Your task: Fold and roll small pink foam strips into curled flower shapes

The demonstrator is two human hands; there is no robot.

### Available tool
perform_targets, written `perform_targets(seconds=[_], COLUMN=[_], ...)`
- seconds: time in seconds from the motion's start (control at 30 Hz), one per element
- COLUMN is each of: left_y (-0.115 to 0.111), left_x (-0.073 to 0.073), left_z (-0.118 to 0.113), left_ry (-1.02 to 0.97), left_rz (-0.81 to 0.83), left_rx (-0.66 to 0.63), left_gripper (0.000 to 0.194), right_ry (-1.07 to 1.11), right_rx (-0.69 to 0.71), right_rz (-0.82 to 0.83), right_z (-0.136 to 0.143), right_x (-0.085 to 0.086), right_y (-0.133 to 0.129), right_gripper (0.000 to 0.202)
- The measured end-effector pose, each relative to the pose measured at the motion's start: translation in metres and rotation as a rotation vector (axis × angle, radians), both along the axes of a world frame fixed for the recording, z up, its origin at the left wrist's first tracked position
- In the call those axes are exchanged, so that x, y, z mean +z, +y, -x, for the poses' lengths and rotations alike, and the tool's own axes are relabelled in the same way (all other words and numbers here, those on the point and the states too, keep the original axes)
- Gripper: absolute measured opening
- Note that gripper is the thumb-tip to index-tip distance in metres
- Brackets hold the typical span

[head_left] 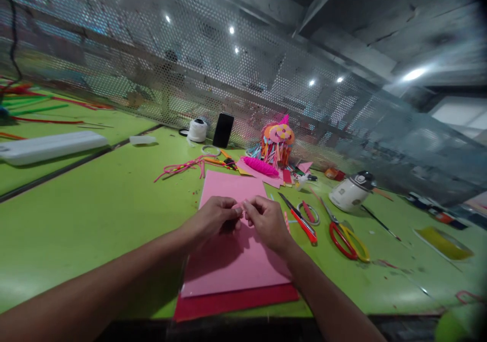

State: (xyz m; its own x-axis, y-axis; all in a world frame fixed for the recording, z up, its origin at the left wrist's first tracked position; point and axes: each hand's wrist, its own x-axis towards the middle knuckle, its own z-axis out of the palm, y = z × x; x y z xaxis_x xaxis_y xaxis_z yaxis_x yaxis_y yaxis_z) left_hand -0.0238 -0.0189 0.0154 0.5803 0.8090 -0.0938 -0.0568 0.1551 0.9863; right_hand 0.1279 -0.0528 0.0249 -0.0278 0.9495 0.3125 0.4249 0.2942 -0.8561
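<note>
My left hand (pixel 224 215) and my right hand (pixel 264 220) meet above a pink paper sheet (pixel 236 268). Both are closed in a pinch, with fingertips almost touching around a small pinkish piece (pixel 241 206) that is too small to name. Under the pink sheet lies a red sheet (pixel 236 304), showing along the front edge. To the right of my right hand are a red utility knife (pixel 304 225), a roll of tape (pixel 314 214) and scissors (pixel 348 240) with red and yellow handles.
Behind the sheets stand a fringed paper figure (pixel 277 139), a pink crepe roll (pixel 261 167), a dark phone (pixel 223 130) and a white spool (pixel 198 130). Pink cords (pixel 182 166) lie left of them. A white bottle (pixel 350 192) lies at right. Perforated metal screen (pixel 213 68) borders the green table (pixel 95 215).
</note>
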Motion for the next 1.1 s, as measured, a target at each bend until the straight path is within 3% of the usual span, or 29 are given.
perform_targets(seconds=[0.17,0.23,0.4,0.53,0.77,0.9,1.1], left_y=[0.0,0.0,0.002,-0.001,-0.006,-0.004,0.0], left_x=[0.006,0.007,0.001,0.001,0.012,0.013,0.006], left_z=[0.002,0.003,0.0,-0.004,0.001,0.0,0.002], left_ry=[-0.041,-0.05,-0.035,-0.049,-0.271,-0.247,-0.158], left_rz=[0.015,0.007,-0.022,0.017,0.136,0.142,0.193], left_rx=[-0.013,-0.033,-0.053,-0.005,0.052,0.055,0.062], left_gripper=[0.028,0.027,0.032,0.031,0.02,0.02,0.02], right_ry=[0.188,0.176,-0.232,-0.662,-0.949,-0.977,-0.999], right_rx=[0.128,0.112,-0.095,-0.111,-0.06,-0.051,-0.084], right_rz=[0.123,0.102,-0.278,-0.508,-0.523,-0.528,-0.53], right_z=[-0.002,-0.001,0.003,0.005,0.012,0.013,0.012], right_x=[0.009,0.011,0.002,-0.005,-0.007,-0.004,-0.003], right_y=[0.002,0.001,-0.005,-0.01,-0.015,-0.015,-0.015], right_gripper=[0.028,0.026,0.017,0.022,0.022,0.015,0.021])
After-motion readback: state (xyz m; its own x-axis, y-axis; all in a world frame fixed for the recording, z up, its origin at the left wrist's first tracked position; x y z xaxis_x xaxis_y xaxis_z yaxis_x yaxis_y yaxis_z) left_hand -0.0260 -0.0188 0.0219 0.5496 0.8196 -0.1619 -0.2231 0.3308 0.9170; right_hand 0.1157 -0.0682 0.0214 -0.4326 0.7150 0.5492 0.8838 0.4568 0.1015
